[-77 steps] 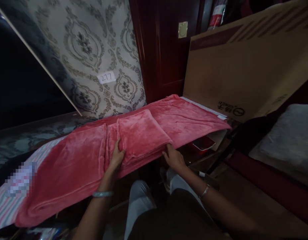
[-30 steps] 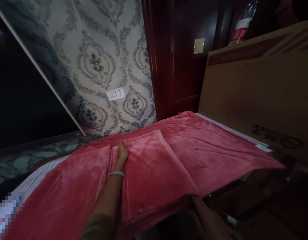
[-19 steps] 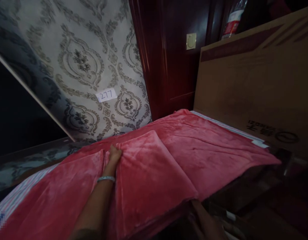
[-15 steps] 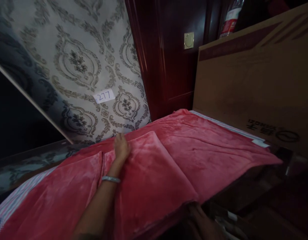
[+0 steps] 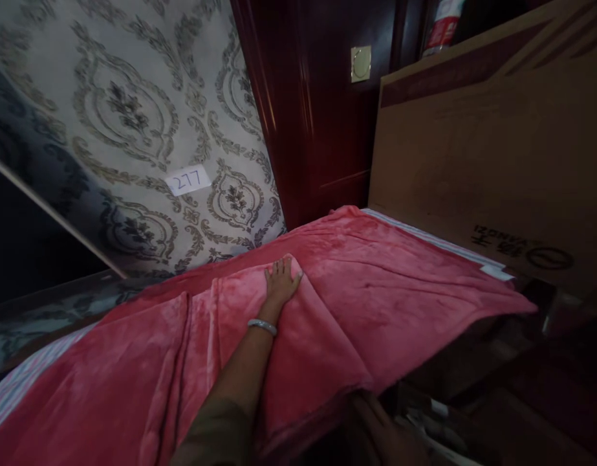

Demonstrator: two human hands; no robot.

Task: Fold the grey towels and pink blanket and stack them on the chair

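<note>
A red plush blanket [image 5: 385, 278] lies spread out, with a folded-over layer on top of it. My left hand [image 5: 282, 281], with a grey bangle on its wrist, rests flat on that layer close to its far corner, fingers spread. Down in the shadow, my right hand [image 5: 388, 430] is at the near edge of the folded layer. Its fingers appear to pinch the blanket's edge there, though darkness hides part of them. Left of my left arm, the blanket runs in several upright creases.
Striped bedding [image 5: 41, 366] shows from beneath the blanket. A large cardboard box [image 5: 473, 149] stands at the right, a bottle [image 5: 442, 29] behind it. Patterned wallpaper [image 5: 133, 116] bears a paper label [image 5: 188, 180] reading 277, beside a dark red wooden panel [image 5: 322, 116].
My left hand has moved right along the folded layer to its far corner, and its fingers have spread flat. A new crease shows left of it. My right hand stays at the near edge.
</note>
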